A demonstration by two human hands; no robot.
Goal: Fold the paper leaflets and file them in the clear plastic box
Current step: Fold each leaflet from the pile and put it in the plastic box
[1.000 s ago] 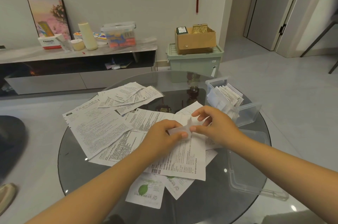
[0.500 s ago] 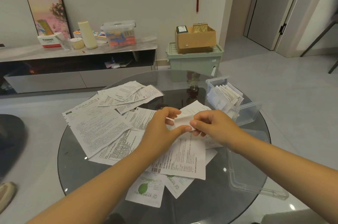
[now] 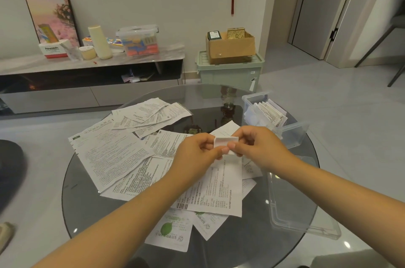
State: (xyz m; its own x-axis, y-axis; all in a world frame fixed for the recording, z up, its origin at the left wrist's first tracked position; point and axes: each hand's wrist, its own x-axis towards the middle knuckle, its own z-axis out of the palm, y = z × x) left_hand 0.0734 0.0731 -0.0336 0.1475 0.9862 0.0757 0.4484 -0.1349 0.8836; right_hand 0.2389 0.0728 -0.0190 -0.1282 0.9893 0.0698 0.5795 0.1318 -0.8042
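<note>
Left hand (image 3: 197, 153): fingers pinch the left end of the leaflet (image 3: 225, 144).
Right hand (image 3: 260, 147): fingers pinch its right end, thumb on the lower edge.
Leaflet: folded small, held above the table (image 3: 92, 206) between both hands, likely so the crease can be pressed flat.
Box (image 3: 291, 134): right of the hands, open, folded leaflets standing inside, near for filing.
Loose sheets (image 3: 114, 153): spread unfolded on the table, waiting.

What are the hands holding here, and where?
Both hands pinch one small folded leaflet: left hand at its left end, right hand at its right end.
</note>
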